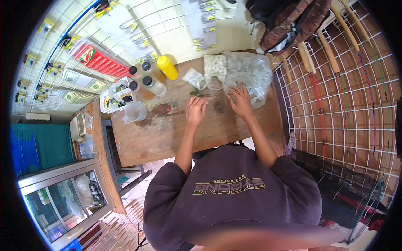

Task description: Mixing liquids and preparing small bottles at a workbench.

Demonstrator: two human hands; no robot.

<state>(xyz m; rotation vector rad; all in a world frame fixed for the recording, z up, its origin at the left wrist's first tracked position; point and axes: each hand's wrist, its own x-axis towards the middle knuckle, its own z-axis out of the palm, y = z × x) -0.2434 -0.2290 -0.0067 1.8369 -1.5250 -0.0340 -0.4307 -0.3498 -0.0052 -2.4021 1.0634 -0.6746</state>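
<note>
Over the wooden table (167, 142), my left hand (196, 111) is closed, its fingers curled and thumb against them; what they hold, if anything, I cannot make out. Small dark green bits (196, 92) lie just beyond its fingertips. My right hand (240, 102) is open, fingers apart, at the near side of a round clear tub (234, 80); whether it touches the tub I cannot tell. Beyond the hands lie a small bag of white pieces (192, 78), a larger bag of white pieces (214, 65) and a big clear plastic bag (256, 67).
Farther left stand a yellow bottle (167, 68), several dark-capped jars (155, 86), a clear plastic jug (135, 112) and a white box of small items (119, 98). A white wire rack (335, 113) with hanging wooden-handled goods borders the right side. A backpack (289, 25) hangs at the far right.
</note>
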